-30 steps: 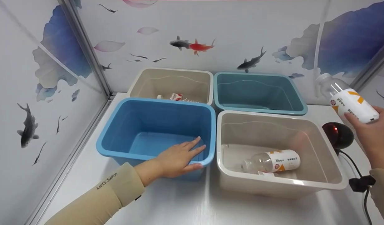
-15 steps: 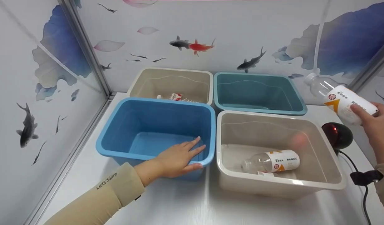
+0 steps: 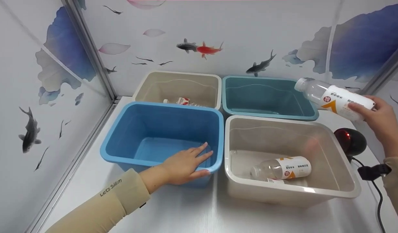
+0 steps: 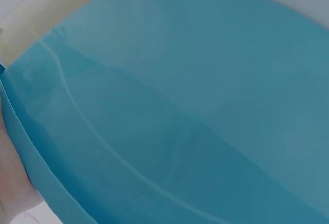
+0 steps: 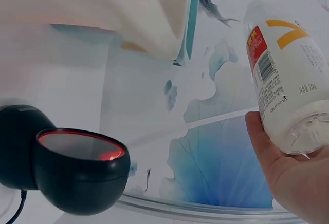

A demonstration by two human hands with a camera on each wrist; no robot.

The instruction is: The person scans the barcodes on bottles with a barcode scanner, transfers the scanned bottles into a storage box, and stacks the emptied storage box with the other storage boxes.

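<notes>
My right hand (image 3: 385, 123) grips a clear plastic bottle (image 3: 343, 101) near its base, thumb on the white-and-orange label. The bottle tilts with its neck up and left, overlapping the teal bin's (image 3: 267, 115) right corner in the head view. In the right wrist view, the bottle (image 5: 288, 75) shows its barcode and base above the hand (image 5: 295, 183). My left hand (image 3: 184, 165) rests on the near right rim of a blue bin (image 3: 166, 107), fingers spread. The left wrist view is mostly the blue bin's wall (image 4: 205, 95).
A similar labelled bottle (image 3: 294, 167) lies in the near beige bin (image 3: 322, 191), partly over another label. Behind the blue bin, a second beige bin (image 3: 186, 75) holds a bottle with a red-and-white label (image 3: 183, 101). A black round scanner (image 3: 351, 141) with a red light and cable stands at right.
The right hand has carried the bottle leftward, toward the teal bin, turning it so the neck points further left. My left hand has kept its place on the blue bin's rim.
</notes>
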